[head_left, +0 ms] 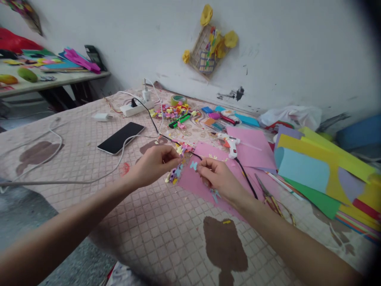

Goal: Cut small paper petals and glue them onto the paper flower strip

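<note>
Right hand (218,176) pinches small pale-blue paper butterfly (193,165) over pink foam sheet (193,182). Left hand (156,163) fingers closed on tiny paper scraps (177,172), quilted checkered bed (149,222) centre.

The left hand (154,162) hides its fingertips' contents; coloured paper sheets (327,174) are cut off at the right edge

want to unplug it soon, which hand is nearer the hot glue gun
Right. The right hand is just below-left of the glue gun, on the pink sheet; the left hand is further left, beyond the paper scraps.
</note>
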Demonstrator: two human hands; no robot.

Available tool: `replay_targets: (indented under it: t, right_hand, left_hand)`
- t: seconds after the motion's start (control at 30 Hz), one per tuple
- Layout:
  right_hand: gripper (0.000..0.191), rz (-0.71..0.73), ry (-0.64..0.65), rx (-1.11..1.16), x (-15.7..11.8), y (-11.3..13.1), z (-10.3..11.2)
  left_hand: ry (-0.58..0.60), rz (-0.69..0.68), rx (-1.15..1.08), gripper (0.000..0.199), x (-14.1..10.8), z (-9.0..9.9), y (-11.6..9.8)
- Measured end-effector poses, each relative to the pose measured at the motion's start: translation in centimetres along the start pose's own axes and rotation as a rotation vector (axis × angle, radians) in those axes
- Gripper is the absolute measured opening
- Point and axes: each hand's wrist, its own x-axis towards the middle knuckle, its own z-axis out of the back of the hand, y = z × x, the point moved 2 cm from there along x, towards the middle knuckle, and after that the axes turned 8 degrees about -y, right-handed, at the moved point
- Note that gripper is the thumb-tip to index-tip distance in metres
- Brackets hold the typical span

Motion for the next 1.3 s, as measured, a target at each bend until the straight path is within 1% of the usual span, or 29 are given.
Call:
replay_targets:
  t: [0.13,0.23,0.4,0.53,0.7,0.83,1.0,1.17,1.3]
  right_hand:
    - [0.015,-0.112,0.003,0.095,0.4,-0.9,-0.8]
    - [0.015,-0.158,0.015,0.118,0.5,-1.4,-1.5]
    - [0.012,-0.223,0.031,0.172,0.3,-1.6,-2.4]
    - [0.012,-0.250,0.018,0.178,0.3,-1.9,-2.8]
    - [0.015,-0.262,0.012,0.180,0.4,-2.6,-3.3]
    - [0.012,-0.299,-0.007,0.165,0.2,-3.0,-3.5]
    - [0.016,-0.336,0.004,0.221,-0.1,-2.7,-3.9]
    - [0.013,-0.367,-0.001,0.242,-0.1,-2.6,-4.3]
    - [0.014,-0.361,-0.015,0.239,0.0,-2.6,-4.5]
  left_hand:
    - [-0.035,0.007,0.065,0.016,0.1,0.6,1.8]
    - [-0.013,0.022,0.157,0.020,-0.4,0.4,2.4]
    - [0.059,0.041,0.274,0.016,-1.3,-0.1,1.7]
    - [0.064,0.066,0.318,0.013,-1.5,-0.3,1.0]
    - [0.053,0.077,0.320,0.014,-1.3,-0.4,1.2]
    - [0.027,0.073,0.296,0.014,-1.5,-0.5,1.7]
    - [0.010,0.071,0.264,0.015,-1.7,-0.7,2.3]
    - [0.022,0.074,0.236,0.015,-1.8,-0.7,2.4]
    - [0.020,0.098,0.213,0.015,-1.9,-0.7,2.4]
